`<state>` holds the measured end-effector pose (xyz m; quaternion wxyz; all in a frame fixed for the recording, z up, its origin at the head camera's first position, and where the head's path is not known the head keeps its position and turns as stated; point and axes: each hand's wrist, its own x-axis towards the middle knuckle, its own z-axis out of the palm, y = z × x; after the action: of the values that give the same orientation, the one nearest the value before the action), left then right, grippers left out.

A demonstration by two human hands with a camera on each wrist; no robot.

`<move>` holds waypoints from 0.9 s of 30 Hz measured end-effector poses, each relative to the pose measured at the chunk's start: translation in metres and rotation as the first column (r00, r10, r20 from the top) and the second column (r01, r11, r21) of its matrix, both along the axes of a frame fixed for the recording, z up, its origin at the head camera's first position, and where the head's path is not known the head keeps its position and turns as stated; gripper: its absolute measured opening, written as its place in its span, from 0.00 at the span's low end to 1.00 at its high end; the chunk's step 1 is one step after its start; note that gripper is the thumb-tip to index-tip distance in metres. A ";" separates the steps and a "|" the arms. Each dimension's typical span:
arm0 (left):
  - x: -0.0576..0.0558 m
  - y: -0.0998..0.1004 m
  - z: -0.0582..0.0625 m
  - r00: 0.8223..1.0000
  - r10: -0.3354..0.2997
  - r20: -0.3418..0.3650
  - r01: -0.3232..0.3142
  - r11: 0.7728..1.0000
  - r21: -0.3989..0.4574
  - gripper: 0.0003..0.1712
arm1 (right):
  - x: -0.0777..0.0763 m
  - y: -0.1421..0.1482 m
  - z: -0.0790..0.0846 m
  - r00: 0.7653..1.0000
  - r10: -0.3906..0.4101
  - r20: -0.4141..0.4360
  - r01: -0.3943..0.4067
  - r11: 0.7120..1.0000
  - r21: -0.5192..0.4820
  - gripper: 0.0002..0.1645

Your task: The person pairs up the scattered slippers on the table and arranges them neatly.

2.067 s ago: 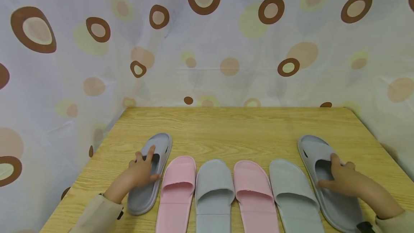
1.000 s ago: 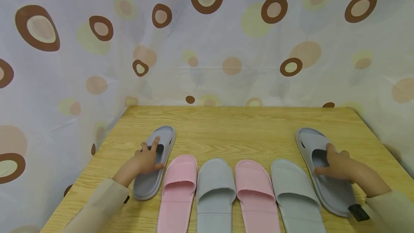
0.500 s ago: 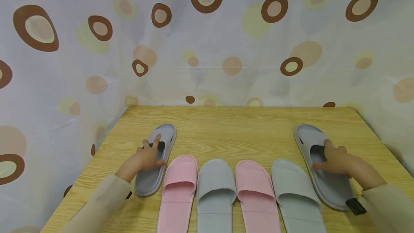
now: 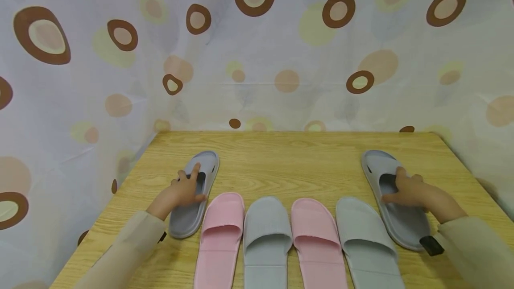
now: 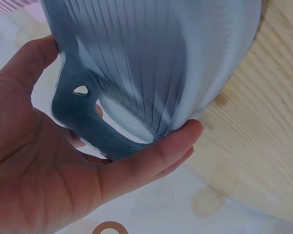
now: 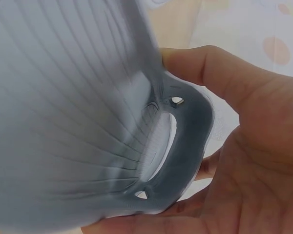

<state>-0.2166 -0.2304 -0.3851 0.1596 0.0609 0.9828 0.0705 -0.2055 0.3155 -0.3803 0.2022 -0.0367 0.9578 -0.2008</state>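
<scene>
My left hand (image 4: 184,193) grips a grey-blue slide slipper (image 4: 185,224) at the left of the row. Its thumb lies along the slipper's inner edge and the fingers reach over the strap to the outer side, as the left wrist view (image 5: 136,48) shows. A matching slipper (image 4: 406,229) at the right is held the same way by my right hand (image 4: 413,193). In the right wrist view, thumb and fingers span the strap (image 6: 193,131), pinching the slipper's two sides. Both toes point to the far edge, and part of each slipper is hidden under the hand.
Between the hands stand a pink slipper (image 4: 220,235), a grey slipper (image 4: 267,235), another pink slipper (image 4: 315,235) and another grey slipper (image 4: 366,240), side by side, heels out of frame. They lie on a wooden table (image 4: 281,159) backed by a circle-patterned curtain (image 4: 257,57).
Both hands have moved their grey-blue slippers away toward the table's far edge. The right one has also shifted left, the left one slightly right. The middle slippers have stayed put.
</scene>
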 end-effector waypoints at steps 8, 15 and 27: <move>-0.006 -0.001 -0.001 1.000 0.010 0.009 -0.010 1.000 -0.011 0.57 | -0.013 -0.005 0.002 1.000 -0.006 0.023 0.006 1.000 0.018 0.70; -0.008 0.000 -0.003 1.000 0.017 -0.003 -0.017 1.000 -0.008 0.57 | -0.021 -0.006 0.003 1.000 -0.012 0.029 0.011 1.000 0.017 0.69; -0.020 0.004 -0.002 1.000 0.010 -0.005 -0.011 1.000 -0.017 0.56 | -0.033 -0.005 0.003 0.999 -0.019 0.050 0.019 1.000 0.004 0.70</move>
<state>-0.2363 -0.2268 -0.3868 0.1575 0.0546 0.9840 0.0631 -0.2382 0.3103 -0.3773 0.2240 -0.0223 0.9532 -0.2016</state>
